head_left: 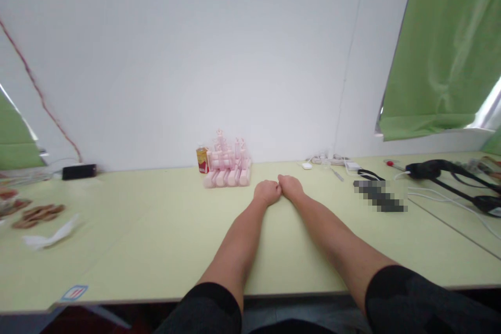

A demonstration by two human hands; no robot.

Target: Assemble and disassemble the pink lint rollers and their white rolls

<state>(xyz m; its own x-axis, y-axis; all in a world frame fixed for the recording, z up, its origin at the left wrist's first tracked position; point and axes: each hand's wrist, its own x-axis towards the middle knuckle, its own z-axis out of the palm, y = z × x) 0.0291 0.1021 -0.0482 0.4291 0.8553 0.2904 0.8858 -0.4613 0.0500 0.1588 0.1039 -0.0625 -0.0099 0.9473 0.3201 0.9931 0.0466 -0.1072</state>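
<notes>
Near the middle of the table, my left hand (267, 192) rests as a closed fist. Right beside it my right hand (290, 186) is closed too, and the two meet at the thumb side. Nothing shows sticking out of either fist; the palms are hidden. Just to the left and behind stands a cluster of pale pink pieces (229, 164), with rounded blocks in front and crown-like tops above; its exact kind is unclear. A small yellow and red bottle (202, 160) stands against its left side. Neither hand touches them.
The pale yellow-green table (164, 240) meets a white wall. At left are a black box-shaped object (79, 171), brown ring-like pieces (38, 215) and a white tissue (52, 234). At right lie white cables (434, 194), a black strap (450, 167) and a blurred-out dark object (379, 197).
</notes>
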